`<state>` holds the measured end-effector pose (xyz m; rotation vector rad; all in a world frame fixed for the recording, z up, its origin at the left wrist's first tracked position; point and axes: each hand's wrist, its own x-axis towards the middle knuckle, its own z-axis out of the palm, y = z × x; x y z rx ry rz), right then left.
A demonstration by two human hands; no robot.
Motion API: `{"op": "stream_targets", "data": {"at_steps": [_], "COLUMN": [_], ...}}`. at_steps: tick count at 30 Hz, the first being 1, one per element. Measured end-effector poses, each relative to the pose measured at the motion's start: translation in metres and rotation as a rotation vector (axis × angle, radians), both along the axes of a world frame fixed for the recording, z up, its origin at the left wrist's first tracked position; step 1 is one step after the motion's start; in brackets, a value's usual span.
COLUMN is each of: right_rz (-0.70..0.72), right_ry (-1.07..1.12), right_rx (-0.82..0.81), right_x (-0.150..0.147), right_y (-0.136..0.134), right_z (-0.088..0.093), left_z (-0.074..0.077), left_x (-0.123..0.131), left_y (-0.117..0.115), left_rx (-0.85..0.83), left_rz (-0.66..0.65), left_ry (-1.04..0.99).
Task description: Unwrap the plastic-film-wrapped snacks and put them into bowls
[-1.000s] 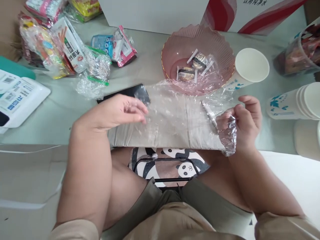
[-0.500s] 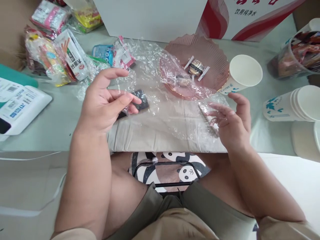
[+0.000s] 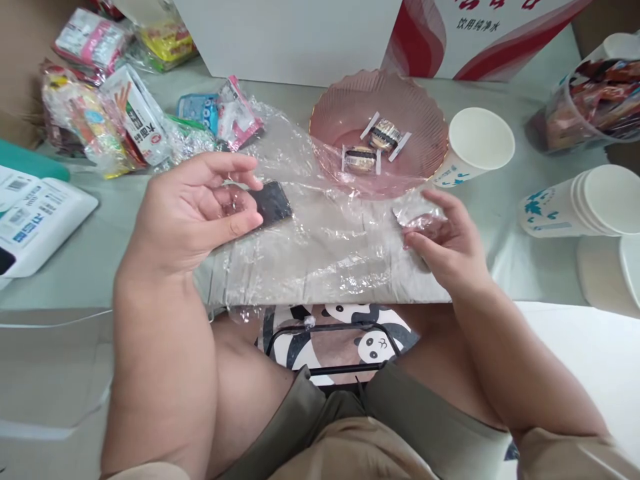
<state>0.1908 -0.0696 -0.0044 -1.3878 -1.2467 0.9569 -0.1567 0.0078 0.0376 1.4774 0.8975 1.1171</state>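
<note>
A large, crinkled clear plastic film (image 3: 330,233) lies between my hands, over the table's front part and the near rim of a pink scalloped bowl (image 3: 330,107). My left hand (image 3: 195,213) has its middle fingers curled with glossy film about them, thumb and index finger apart. A dark phone (image 3: 274,202) lies beside its fingertips. My right hand (image 3: 453,247) has thumb and fingers bent around the film's right end, over a flat item whose details are blurred. Inside the bowl sit two small wrapped snacks, one upper (image 3: 386,136) and one lower (image 3: 361,160).
Packaged snacks (image 3: 95,127) crowd the left, above a white and teal object (image 3: 45,213). Boxes (image 3: 300,40) stand behind the bowl. A paper cup (image 3: 480,143), stacked cups (image 3: 565,203) and a tub of wrapped items (image 3: 595,120) are at the right.
The film has shifted lower and left, uncovering the bowl's snacks more. My left hand has moved slightly left, its fingers more curled. My right hand has turned and closed more around the film.
</note>
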Motion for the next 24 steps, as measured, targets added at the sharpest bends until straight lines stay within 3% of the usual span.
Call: {"op": "stream_targets", "data": {"at_steps": [4,6,10,14,17,20,24], "right_rz": [-0.065,-0.048,0.061,0.125,0.174,0.176,0.138], "right_ry": [-0.005,0.005,0.083,0.170,0.205,0.178,0.236], "right_rx": [0.149,0.178,0.266,0.324,0.356,0.294,0.260], "right_x": [-0.003,-0.002,0.002,0.006,0.008,0.007,0.005], "right_y": [-0.003,-0.004,-0.005,-0.003,-0.002,-0.003,-0.003], "right_z": [0.001,-0.001,-0.007,-0.008,-0.008,-0.009,-0.008], "left_z": [0.000,0.003,0.012,0.008,0.003,0.003,0.010], "left_x": [-0.007,-0.005,0.003,0.003,0.000,0.000,0.001], "left_y": [-0.001,-0.003,-0.006,0.000,0.006,0.004,-0.003], "left_rx": [-0.139,-0.176,-0.116,0.077,0.222,0.164,0.086], "left_rz": [-0.303,-0.353,-0.141,0.045,0.005,-0.044,-0.011], "left_ry": [0.175,0.279,0.339,0.157,0.017,0.033,0.096]}}
